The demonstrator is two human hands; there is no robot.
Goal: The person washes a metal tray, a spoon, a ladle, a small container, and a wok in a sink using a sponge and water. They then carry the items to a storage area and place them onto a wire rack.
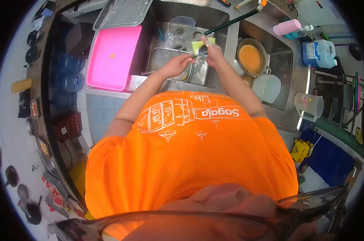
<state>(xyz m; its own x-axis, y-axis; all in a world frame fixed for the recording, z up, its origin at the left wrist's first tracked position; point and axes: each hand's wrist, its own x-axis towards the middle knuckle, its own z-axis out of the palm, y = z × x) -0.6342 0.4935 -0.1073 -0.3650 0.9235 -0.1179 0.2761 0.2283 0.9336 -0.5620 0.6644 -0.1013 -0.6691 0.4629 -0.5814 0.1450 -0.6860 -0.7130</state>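
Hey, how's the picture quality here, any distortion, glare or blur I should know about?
Head view: strong fisheye bending, with the counter curving and black corners; glasses large and soft across the bottom; a bright glare strip along the right rim of the sink; dim shade over the blue jugs; sponge recognizable, but fine detail around the fingers too small to tell.
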